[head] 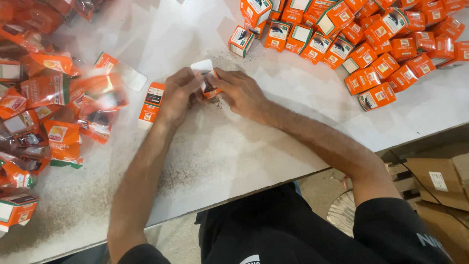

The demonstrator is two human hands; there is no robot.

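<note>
Both hands, left hand (178, 95) and right hand (239, 90), pinch a small orange carton (209, 80); best keep its white flap at 12 o'clock square before tucking.

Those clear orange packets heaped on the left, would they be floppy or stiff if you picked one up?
Probably floppy: the packets look crinkled and slump over each other, unlike the squared boxes opposite. Their glossy film suggests they are somewhat slippery. They look light and unlikely to roll.
</note>
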